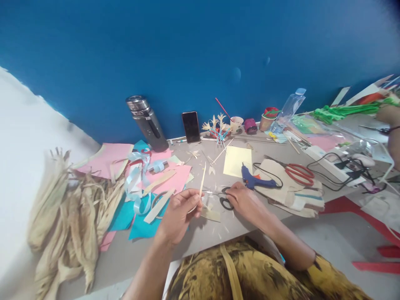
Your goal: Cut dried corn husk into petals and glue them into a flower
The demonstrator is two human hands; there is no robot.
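Between thumb and fingers, my left hand (184, 210) pinches a thin pale strip (203, 179) that points upward. My right hand (242, 200) rests over the black handles of small scissors (225, 203), its fingers closed on them near the tabletop. The blades point left, toward my left hand. Small pale scraps lie around both hands, with a short strip of husk (211, 214) just below the blades. A blue glue gun (256, 180) lies behind my right hand, and a pale yellow paper (237, 161) lies beyond the scissors.
Dried corn husks (71, 216) and pink paper (104, 158) cover the left side. A thermos (150, 125), phone (191, 127), husk flowers (218, 125) and bottle (289, 110) stand at the back. Red-handled scissors (300, 174), a power strip (333, 164) and another person's arm (394, 137) are right.
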